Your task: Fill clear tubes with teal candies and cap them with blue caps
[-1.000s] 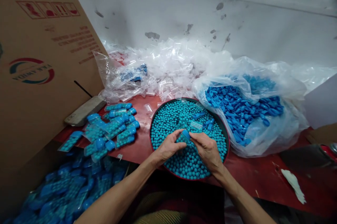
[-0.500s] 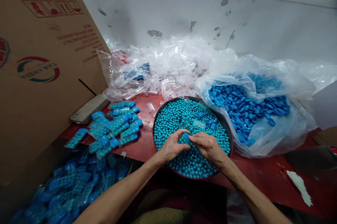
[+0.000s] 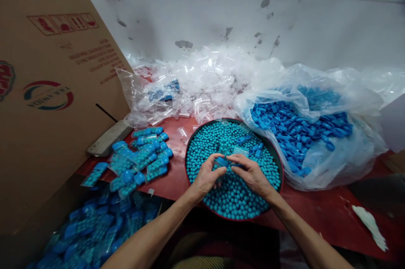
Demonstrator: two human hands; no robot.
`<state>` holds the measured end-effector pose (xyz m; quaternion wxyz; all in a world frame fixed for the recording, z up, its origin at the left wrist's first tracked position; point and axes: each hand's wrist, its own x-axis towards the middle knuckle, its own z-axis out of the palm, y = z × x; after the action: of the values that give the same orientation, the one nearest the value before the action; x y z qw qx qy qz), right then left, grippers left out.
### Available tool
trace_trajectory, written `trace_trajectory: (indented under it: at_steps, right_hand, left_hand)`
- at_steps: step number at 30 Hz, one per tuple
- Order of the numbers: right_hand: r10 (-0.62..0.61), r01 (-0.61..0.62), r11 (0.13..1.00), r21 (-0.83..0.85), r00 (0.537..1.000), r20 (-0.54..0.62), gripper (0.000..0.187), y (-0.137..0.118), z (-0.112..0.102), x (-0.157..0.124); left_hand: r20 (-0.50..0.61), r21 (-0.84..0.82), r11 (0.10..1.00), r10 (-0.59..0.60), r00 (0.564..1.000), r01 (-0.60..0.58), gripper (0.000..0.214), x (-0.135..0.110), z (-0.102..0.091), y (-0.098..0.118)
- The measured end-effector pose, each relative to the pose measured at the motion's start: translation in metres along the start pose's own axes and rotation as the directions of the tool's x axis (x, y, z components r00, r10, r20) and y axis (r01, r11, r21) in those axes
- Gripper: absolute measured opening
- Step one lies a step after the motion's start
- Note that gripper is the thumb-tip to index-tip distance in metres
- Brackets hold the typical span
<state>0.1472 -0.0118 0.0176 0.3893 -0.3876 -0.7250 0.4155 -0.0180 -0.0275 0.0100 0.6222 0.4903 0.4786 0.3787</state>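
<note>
Over a round tray (image 3: 187, 168) of turquoise beads (image 3: 243, 199), both hands meet at a small clear tube with a blue cap (image 3: 222, 162). My left hand (image 3: 207, 178) is closed round the tube, its thumb and forefinger beside the cap; the tube's lower part is hidden by the fingers. My right hand (image 3: 253, 176) pinches at the cap from the right with thumb and fingertips. On the beads behind the hands lie a clear empty tube (image 3: 241, 151) and several loose blue caps (image 3: 257, 150).
Filled, blue-capped tubes (image 3: 142, 157) are piled left on the red table (image 3: 175, 184), with more (image 3: 95, 227) lower down. A cardboard box (image 3: 57, 134) and grey block (image 3: 109, 139) stand left. Clear tubes (image 3: 215, 79) heap behind; a plastic bag (image 3: 325, 172) of blue caps sits right.
My right fingers have shifted over the cap, and the cap sits lower and more tilted between the hands. The camera view has moved slightly.
</note>
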Motion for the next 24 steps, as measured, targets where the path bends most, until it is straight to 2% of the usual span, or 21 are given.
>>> trace_trajectory:
  at_steps: [3,6,8,10,12,13,15,17,18,21,24]
  right_hand:
    - [0.236,-0.208,0.926,0.314,0.970,-0.055,0.033,-0.002,-0.005,0.003]
    - [0.340,-0.278,0.870,0.408,0.936,-0.087,0.048,-0.005,-0.005,0.003]
    - [0.299,-0.245,0.924,0.295,0.942,-0.154,0.052,-0.008,-0.003,0.003]
    - [0.154,-0.146,0.988,0.054,0.974,-0.165,0.044,-0.013,-0.001,0.001]
    - [0.001,-0.010,0.983,-0.183,0.999,-0.053,0.042,-0.018,0.002,-0.001]
    - [-0.040,0.045,0.964,-0.262,0.999,0.025,0.048,-0.020,0.003,-0.003]
    - [-0.059,0.106,0.931,-0.349,0.988,0.141,0.074,-0.022,0.006,-0.006]
    - [-0.041,0.114,0.909,-0.400,0.982,0.187,0.098,-0.024,0.008,-0.008]
    - [-0.028,0.107,0.901,-0.421,0.982,0.189,0.103,-0.025,0.009,-0.009]
    - [-0.010,0.071,0.871,-0.485,0.992,0.126,0.093,-0.026,0.013,-0.010]
    - [-0.066,0.093,0.845,-0.526,0.995,0.070,0.080,-0.023,0.017,-0.010]
  left_hand:
    - [0.068,-0.043,0.999,0.020,0.997,-0.017,0.035,0.000,-0.001,0.000]
    - [0.135,-0.047,0.998,0.036,0.990,-0.030,0.033,0.000,0.000,0.002]
    - [0.136,-0.032,0.999,0.036,0.990,-0.032,0.035,-0.001,0.003,0.004]
    - [0.093,-0.019,0.999,0.042,0.995,-0.040,0.041,-0.002,0.007,0.007]
    - [0.031,-0.024,0.998,0.058,0.998,-0.057,0.049,-0.004,0.011,0.010]
    - [0.005,-0.034,0.997,0.065,0.998,-0.065,0.051,-0.004,0.013,0.011]
    - [-0.016,-0.063,0.996,0.061,0.998,-0.062,0.054,-0.005,0.016,0.014]
    - [0.007,-0.101,0.994,0.045,0.999,-0.044,0.053,-0.005,0.016,0.017]
    - [0.025,-0.115,0.993,0.044,0.999,-0.041,0.053,-0.005,0.015,0.018]
    - [0.053,-0.137,0.988,0.077,0.996,-0.069,0.045,-0.004,0.014,0.022]
    - [0.071,-0.158,0.984,0.096,0.993,-0.084,0.036,-0.004,0.017,0.025]
